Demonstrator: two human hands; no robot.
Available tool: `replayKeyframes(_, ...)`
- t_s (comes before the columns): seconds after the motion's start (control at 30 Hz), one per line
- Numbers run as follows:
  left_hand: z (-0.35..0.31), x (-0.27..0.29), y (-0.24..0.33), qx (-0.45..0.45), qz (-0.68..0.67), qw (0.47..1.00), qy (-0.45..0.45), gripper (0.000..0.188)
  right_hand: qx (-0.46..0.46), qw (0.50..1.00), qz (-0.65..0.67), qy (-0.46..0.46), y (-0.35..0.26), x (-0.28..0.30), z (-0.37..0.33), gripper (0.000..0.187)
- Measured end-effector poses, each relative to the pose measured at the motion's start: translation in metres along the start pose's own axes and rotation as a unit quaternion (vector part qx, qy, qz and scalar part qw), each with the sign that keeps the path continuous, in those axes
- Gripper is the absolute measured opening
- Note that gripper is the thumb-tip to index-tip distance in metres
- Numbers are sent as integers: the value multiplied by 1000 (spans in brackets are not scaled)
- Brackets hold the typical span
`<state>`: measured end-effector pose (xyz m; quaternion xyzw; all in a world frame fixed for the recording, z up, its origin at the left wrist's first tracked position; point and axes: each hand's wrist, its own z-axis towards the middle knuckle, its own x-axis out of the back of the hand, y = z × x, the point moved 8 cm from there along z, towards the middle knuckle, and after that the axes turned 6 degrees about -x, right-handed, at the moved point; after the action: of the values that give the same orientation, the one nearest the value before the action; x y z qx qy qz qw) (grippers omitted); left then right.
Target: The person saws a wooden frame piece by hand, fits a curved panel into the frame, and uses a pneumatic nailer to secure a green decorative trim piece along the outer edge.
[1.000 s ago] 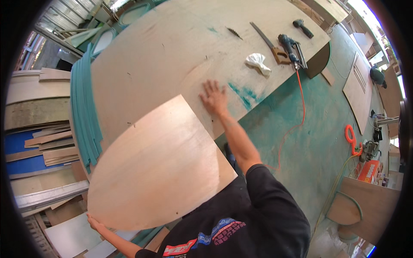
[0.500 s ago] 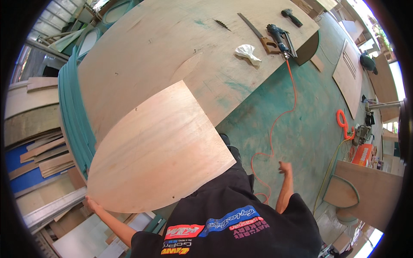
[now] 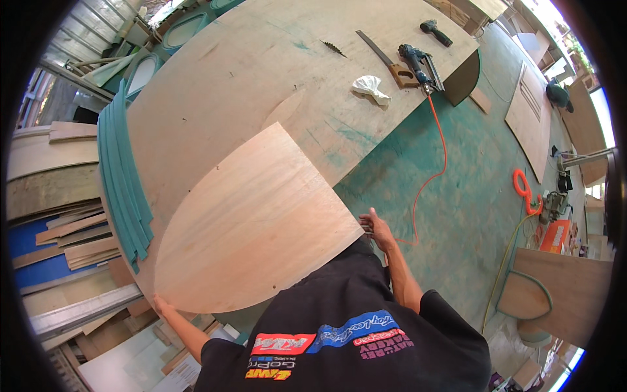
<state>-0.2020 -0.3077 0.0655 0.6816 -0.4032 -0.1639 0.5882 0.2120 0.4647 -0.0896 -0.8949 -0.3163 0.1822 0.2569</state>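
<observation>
A curved plywood panel [image 3: 255, 222], pointed at its far corner and rounded along its left side, lies partly over the large plywood worktable [image 3: 241, 72] and reaches back to my torso. My left hand [image 3: 164, 307] is closed on the panel's rounded near-left edge, its fingers partly hidden beneath. At the right corner, my right hand [image 3: 377, 230] has its fingers apart, close to the edge. Whether its fingertips touch the wood I cannot tell. Further off on the table are a handsaw [image 3: 390, 62], a pneumatic nail gun [image 3: 418, 65] and a crumpled white cloth or bag [image 3: 371, 87].
Green strips [image 3: 123, 183] are stacked along the table's left edge. An orange air hose [image 3: 443, 147] trails from the nail gun onto the green-stained floor [image 3: 385, 176]. A dark handheld tool [image 3: 436, 31] sits at the far right. Wood offcuts [image 3: 81, 238] pile up at left.
My right hand has come in from the right, away from the panel, to its right corner. The panel and my left hand have shifted slightly right in view, partly as the view moved.
</observation>
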Motion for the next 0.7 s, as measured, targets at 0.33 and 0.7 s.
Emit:
replayKeyframes(0.33, -38, -16, -88, 63, 30, 994, -84, 52, 128, 917, -365, 96, -59, -24, 10, 66)
replayKeyframes(0.7, -65, -62, -93, 34, 61, 997, -38, 48, 156, 883, -409, 170, -87, 7, 25, 81)
